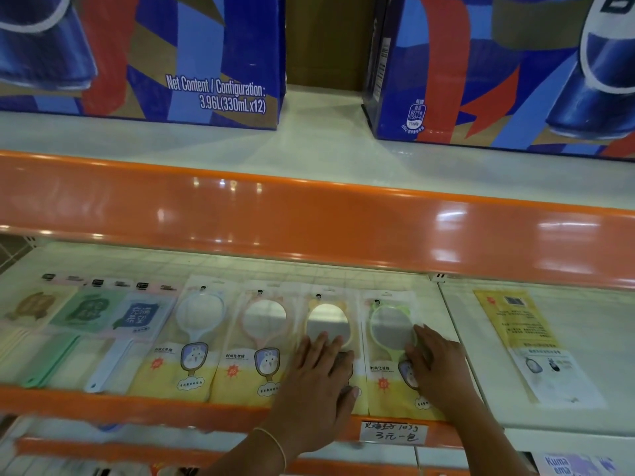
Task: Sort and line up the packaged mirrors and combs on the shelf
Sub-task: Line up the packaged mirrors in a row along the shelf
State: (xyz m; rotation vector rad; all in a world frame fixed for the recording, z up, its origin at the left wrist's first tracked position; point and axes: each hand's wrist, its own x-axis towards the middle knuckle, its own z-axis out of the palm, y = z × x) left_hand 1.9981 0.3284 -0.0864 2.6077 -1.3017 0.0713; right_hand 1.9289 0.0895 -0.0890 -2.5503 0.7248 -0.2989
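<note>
Near the white shelf's (457, 338) front edge, the left hand (318, 379) lies flat, fingers spread, on the yellow-framed packaged mirror (326, 324); the right hand (438, 367) presses straight fingers on the green-framed packaged mirror (390, 328).

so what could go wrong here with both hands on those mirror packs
The left hand and right hand press flat on the yellow mirror pack and green mirror pack; sliding them may disturb the neighbouring pink mirror pack. The packs overhang the orange shelf lip and could slip off.

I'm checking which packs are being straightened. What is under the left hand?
The left hand lies flat on the yellow-framed mirror pack. The mirror's top shows above the fingers; its handle and the pack's lower print are covered.
</note>
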